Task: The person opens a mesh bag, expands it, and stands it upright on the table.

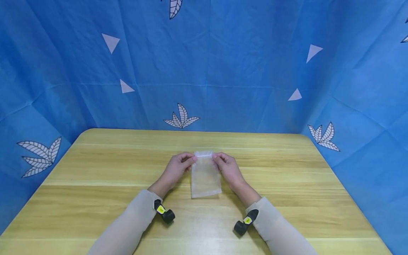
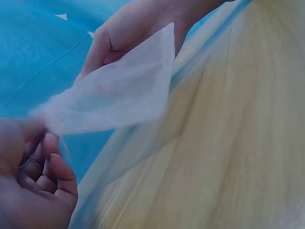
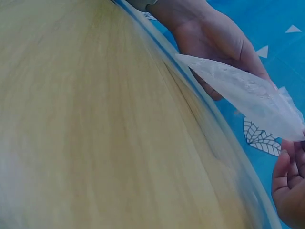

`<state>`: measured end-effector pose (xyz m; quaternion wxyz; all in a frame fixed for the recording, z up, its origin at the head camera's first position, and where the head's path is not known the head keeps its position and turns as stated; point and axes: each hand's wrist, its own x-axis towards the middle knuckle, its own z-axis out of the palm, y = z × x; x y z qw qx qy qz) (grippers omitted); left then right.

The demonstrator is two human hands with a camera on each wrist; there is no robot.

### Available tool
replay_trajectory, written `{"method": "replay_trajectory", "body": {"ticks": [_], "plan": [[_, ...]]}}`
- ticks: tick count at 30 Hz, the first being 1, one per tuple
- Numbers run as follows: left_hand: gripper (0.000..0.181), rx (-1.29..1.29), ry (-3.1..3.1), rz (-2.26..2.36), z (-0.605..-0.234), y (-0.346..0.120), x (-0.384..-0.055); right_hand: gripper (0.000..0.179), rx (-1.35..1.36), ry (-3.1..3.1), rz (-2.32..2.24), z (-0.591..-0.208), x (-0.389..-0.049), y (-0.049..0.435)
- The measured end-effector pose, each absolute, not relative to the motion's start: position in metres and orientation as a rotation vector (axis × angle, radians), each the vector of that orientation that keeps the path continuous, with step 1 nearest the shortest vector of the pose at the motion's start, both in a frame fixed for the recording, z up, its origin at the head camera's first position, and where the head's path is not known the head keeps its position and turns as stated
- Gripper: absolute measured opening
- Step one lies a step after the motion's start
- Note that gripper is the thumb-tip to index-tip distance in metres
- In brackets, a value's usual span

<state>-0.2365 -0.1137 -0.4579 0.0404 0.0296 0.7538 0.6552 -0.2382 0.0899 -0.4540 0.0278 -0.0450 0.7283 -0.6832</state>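
A small, sheer white mesh pouch [image 1: 205, 179] hangs above the table, its gathered top edge between my two hands. At its upper left corner my left hand [image 1: 178, 166] pinches the pouch between thumb and fingers. My right hand [image 1: 228, 168] pinches the opposite upper corner the same way. In the left wrist view the pouch [image 2: 128, 98] is see-through, and a thin string end [image 2: 66, 148] dangles beside my left hand [image 2: 38, 176]. Seen from the right wrist, the pouch [image 3: 243, 90] looks thin and flat, apart from the tabletop. Nothing shows inside it.
The light wooden table [image 1: 105, 170] has rounded far corners. Behind it and along both sides hangs a blue curtain [image 1: 242, 63] with leaf and triangle prints. A black wrist camera [image 1: 168, 216] sits on the left cuff, and another camera [image 1: 240, 228] on the right.
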Motion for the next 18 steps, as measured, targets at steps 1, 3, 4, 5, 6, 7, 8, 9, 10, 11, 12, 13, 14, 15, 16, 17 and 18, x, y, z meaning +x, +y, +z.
{"method": "replay_trajectory", "body": {"ticks": [1,3,4,5,6,7,8,9,10,11,12,13,14,15,16,17,18], "plan": [[0.021,0.082,2.315,2.011,-0.4577,-0.1138,-0.2365,0.021,-0.134,2.253,-2.109,-0.4537,-0.2381,0.0901],[0.02,0.066,2.323,2.029,-0.4568,-0.1139,-0.2361,0.021,-0.117,2.268,-2.11,-0.4534,-0.2381,0.0903],[0.019,0.057,2.324,2.042,-0.4566,-0.114,-0.2364,0.021,-0.112,2.279,-2.107,-0.4532,-0.2381,0.0904],[0.018,0.051,2.319,2.061,-0.4565,-0.114,-0.2366,0.021,-0.108,2.286,-2.108,-0.4534,-0.2385,0.0905],[0.017,0.045,2.312,2.082,-0.4565,-0.1141,-0.2369,0.022,-0.106,2.286,-2.113,-0.4536,-0.239,0.0905],[0.017,0.041,2.303,2.1,-0.4566,-0.1143,-0.2373,0.022,-0.107,2.286,-2.114,-0.4535,-0.2392,0.0905],[0.017,0.038,2.292,2.117,-0.4567,-0.1145,-0.2377,0.023,-0.109,2.286,-2.114,-0.4536,-0.2394,0.0905],[0.016,0.034,2.271,2.141,-0.4569,-0.115,-0.2382,0.024,-0.114,2.286,-2.114,-0.4536,-0.2397,0.0906],[0.017,0.034,2.247,2.171,-0.4574,-0.1157,-0.2388,0.024,-0.116,2.288,-2.115,-0.4531,-0.2393,0.0909],[0.017,0.028,2.22,2.201,-0.4576,-0.1167,-0.2393,0.023,-0.11,2.287,-2.122,-0.4531,-0.2397,0.0912],[0.017,0.022,2.2,2.225,-0.4579,-0.1178,-0.2398,0.023,-0.103,2.28,-2.136,-0.4528,-0.2398,0.0914],[0.018,0.02,2.175,2.25,-0.458,-0.1189,-0.2402,0.022,-0.096,2.279,-2.147,-0.4526,-0.2397,0.0917],[0.019,0.017,2.16,2.265,-0.4584,-0.1199,-0.2405,0.021,-0.089,2.28,-2.157,-0.4525,-0.2398,0.0921],[0.02,0.019,2.146,2.27,-0.4587,-0.1207,-0.2407,0.02,-0.089,2.284,-2.165,-0.4523,-0.2398,0.0922],[0.022,0.022,2.14,2.262,-0.459,-0.121,-0.2407,0.02,-0.091,2.284,-2.169,-0.4522,-0.2396,0.0923],[0.024,0.027,2.146,2.233,-0.4591,-0.121,-0.2403,0.019,-0.096,2.283,-2.167,-0.4527,-0.2399,0.0921],[0.027,0.035,2.157,2.196,-0.4592,-0.1207,-0.2397,0.019,-0.111,2.281,-2.164,-0.4528,-0.2397,0.0918]]}}
